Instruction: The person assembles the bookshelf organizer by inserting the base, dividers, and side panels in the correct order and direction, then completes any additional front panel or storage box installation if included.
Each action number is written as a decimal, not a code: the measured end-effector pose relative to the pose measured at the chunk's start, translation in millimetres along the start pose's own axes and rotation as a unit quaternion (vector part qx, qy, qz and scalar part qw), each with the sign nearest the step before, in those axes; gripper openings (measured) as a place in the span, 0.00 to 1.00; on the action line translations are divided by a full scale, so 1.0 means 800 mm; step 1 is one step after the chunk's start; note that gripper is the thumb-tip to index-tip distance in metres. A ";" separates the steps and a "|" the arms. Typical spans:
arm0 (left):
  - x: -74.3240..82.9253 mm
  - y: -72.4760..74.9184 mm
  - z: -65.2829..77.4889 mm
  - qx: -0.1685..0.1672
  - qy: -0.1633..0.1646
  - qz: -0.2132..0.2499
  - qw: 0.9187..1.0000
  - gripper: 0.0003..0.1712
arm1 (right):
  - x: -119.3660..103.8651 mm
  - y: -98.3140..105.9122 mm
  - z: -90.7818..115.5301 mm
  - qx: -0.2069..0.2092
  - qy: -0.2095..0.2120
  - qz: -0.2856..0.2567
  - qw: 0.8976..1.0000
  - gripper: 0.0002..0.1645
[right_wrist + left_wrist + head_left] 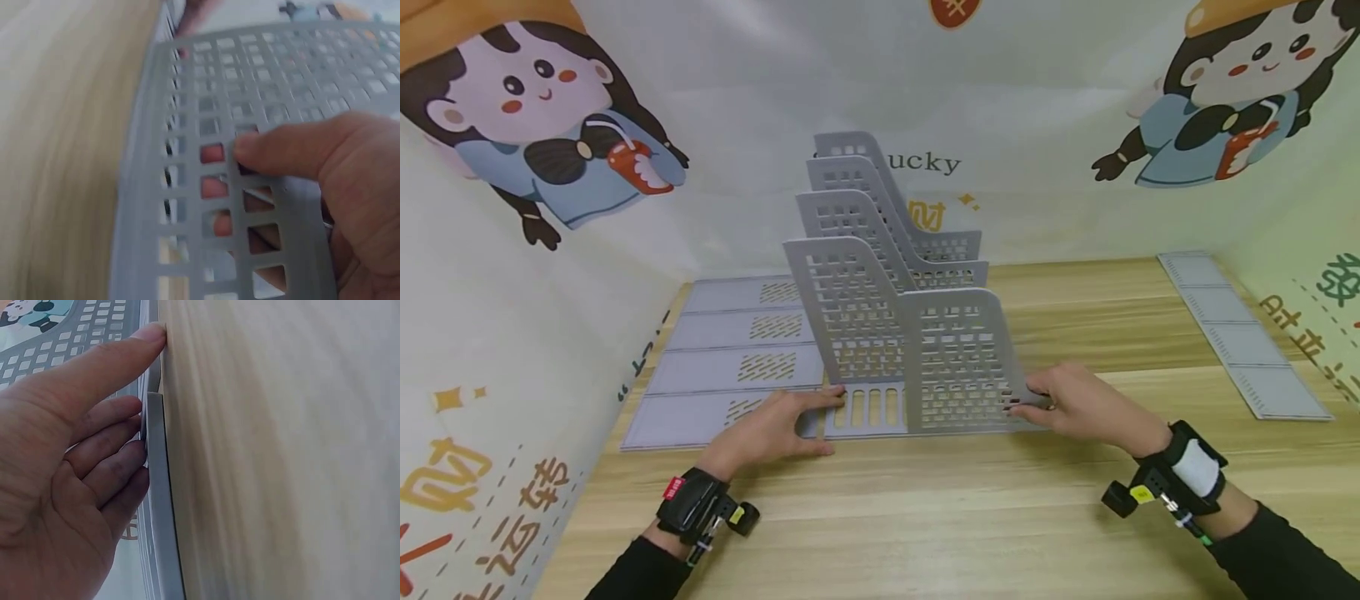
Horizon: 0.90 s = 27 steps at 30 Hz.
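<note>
A grey file rack (951, 358) with several upright perforated dividers stands on the wooden table. My right hand (1078, 404) pinches the front divider low at its right edge. In the right wrist view the thumb (281, 150) lies on the front of the perforated panel (219, 112), and fingertips show through the holes behind it. My left hand (771, 425) is at the rack's left front corner, thumb and forefinger spread apart. In the left wrist view its thumb (112, 362) touches the grey edge (159, 487), with the other fingers loosely bent against the edge's inner side.
Flat grey panels (700, 379) with slotted patches lie to the left of the rack, partly behind my left hand. A long flat grey strip (1243, 333) lies at the table's right side. Printed sheeting (1037, 108) rises behind and along both sides.
</note>
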State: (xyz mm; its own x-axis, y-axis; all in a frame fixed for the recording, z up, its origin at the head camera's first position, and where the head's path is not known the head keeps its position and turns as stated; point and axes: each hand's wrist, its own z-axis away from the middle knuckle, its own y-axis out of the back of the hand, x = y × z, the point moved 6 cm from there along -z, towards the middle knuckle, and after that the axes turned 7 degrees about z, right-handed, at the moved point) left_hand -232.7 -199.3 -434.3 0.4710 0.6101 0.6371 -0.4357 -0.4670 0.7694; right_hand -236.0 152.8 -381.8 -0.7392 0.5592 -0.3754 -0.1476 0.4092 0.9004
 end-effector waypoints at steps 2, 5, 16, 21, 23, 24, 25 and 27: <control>0.000 0.001 0.001 0.001 0.001 0.005 1.000 0.43 | -0.013 -0.010 -0.015 -0.004 0.003 0.001 1.000 0.18; -0.001 0.001 0.002 0.006 0.003 0.010 1.000 0.43 | -0.033 -0.024 -0.040 -0.005 0.011 -0.004 1.000 0.12; -0.001 0.000 0.002 0.037 0.019 0.006 0.999 0.29 | -0.080 -0.054 -0.083 0.036 0.036 0.019 0.999 0.10; 0.000 0.003 0.002 0.042 0.027 0.014 0.999 0.30 | -0.085 -0.058 -0.092 0.017 0.027 0.003 0.999 0.05; -0.001 0.003 0.000 0.040 0.031 0.027 0.998 0.29 | -0.085 -0.058 -0.092 -0.001 0.023 -0.011 1.000 0.06; -0.002 0.003 0.000 0.038 0.031 0.034 0.998 0.29 | -0.084 -0.056 -0.091 -0.008 0.025 -0.018 0.999 0.06; -0.002 0.003 -0.001 0.036 0.030 0.040 0.998 0.30 | -0.081 -0.053 -0.090 -0.012 0.027 -0.029 0.999 0.05; -0.001 0.004 -0.003 0.034 0.026 0.049 0.998 0.31 | -0.073 -0.041 -0.084 -0.012 0.032 -0.062 0.998 0.04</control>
State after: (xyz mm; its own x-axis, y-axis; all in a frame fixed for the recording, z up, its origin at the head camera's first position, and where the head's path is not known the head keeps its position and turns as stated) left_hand -235.9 -199.6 -432.6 0.3879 0.5911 0.7072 -0.4235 -0.5672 0.7063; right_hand -232.2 58.7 -374.8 -0.7549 0.4582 -0.4693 -0.2549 0.4543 0.8536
